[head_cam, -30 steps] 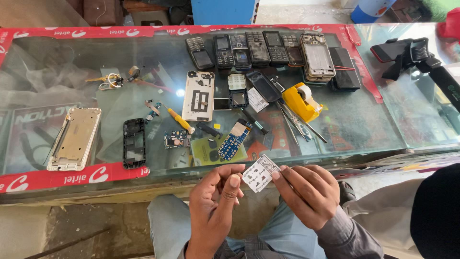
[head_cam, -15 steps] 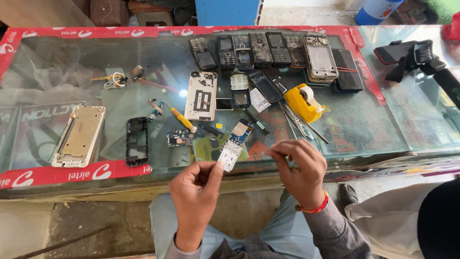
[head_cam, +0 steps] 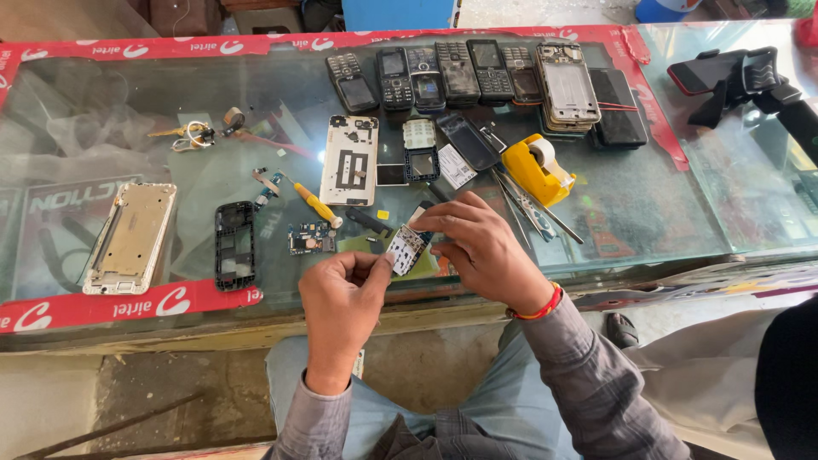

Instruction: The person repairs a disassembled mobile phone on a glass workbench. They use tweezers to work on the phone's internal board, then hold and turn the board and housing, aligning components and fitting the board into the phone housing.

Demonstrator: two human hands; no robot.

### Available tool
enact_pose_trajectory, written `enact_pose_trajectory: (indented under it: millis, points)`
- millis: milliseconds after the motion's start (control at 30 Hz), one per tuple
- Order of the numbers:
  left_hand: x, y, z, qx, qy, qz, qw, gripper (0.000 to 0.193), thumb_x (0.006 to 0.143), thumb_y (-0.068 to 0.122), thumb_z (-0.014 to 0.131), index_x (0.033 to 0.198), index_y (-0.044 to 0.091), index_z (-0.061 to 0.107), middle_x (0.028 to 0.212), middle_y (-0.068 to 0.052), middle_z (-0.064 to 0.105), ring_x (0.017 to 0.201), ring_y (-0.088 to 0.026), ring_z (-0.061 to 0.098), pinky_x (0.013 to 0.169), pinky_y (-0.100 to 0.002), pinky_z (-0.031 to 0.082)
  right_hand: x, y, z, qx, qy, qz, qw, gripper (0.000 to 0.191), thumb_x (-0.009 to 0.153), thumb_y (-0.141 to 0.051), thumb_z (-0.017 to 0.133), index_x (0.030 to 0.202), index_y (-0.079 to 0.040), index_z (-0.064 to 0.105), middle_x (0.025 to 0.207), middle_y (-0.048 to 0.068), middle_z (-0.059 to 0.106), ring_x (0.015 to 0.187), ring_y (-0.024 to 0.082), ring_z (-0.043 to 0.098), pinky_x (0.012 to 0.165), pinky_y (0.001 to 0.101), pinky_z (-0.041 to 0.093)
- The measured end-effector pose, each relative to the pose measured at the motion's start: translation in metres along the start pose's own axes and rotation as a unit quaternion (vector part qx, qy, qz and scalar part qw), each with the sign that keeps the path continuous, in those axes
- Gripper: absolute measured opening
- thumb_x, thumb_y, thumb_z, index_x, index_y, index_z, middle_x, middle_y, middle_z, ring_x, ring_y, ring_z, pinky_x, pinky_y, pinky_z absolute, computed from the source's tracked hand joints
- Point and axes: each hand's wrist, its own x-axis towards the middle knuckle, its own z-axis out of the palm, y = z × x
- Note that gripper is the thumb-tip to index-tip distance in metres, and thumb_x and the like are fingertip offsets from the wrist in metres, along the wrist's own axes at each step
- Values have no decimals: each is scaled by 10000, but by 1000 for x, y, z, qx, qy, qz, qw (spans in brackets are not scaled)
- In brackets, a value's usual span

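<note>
We hold a small white keypad sheet (head_cam: 404, 249) between both hands over the near edge of the glass counter (head_cam: 665, 213).

From the head camera, our left hand (head_cam: 341, 298) pinches the sheet's lower edge with curled fingers, and our right hand (head_cam: 481, 247) grips its upper end with closed fingertips. Just beyond lie a yellow-handled screwdriver (head_cam: 317, 204), a small circuit board (head_cam: 311, 238), a black phone frame (head_cam: 233, 244) and a yellow tape dispenser (head_cam: 535, 168); a row of phones (head_cam: 460, 72) lines the far edge.
</note>
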Motion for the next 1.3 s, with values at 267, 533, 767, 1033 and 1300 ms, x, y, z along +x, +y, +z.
enact_pose_trajectory:
  millis: [267,533,767,1033,1300]
  points:
    - [5,-5,0,55,-1,49,997,214,820,166,792,746,-32,759,538,-44,674,469,-41,571,448,-236,439,10,10,6,13,-47,-44,998,501,769,7,712,1259,-94,694,1264,59,705,1016,303,604,940,414,519]
    - [4,-5,3,72,14,77,994,216,830,153,784,726,-25,720,567,-67,695,481,-67,624,465,-247,465,11,16,10,5,-45,-54,998,431,785,-6,724,1206,-94,720,1206,54,725,989,299,601,928,406,517]
    - [3,-4,5,73,24,107,991,179,816,111,786,747,-20,685,613,-84,705,515,-118,672,500,-270,497,16,14,6,-27,-79,-80,993,465,743,44,692,1196,-62,711,1208,71,705,984,313,589,919,415,505]
    - [3,-7,5,122,45,156,979,167,775,82,787,732,-6,652,671,-109,700,587,-233,696,559,-347,520,21,6,2,-37,-108,-75,991,540,695,27,721,1229,-51,698,1209,80,686,996,319,573,909,420,491]
    - [4,-16,8,160,72,198,964,181,779,94,795,799,8,636,746,-101,672,671,-277,668,606,-413,513,32,4,-3,-68,-157,-90,981,552,659,-26,773,1206,-36,698,1165,69,686,1033,309,569,926,422,480]
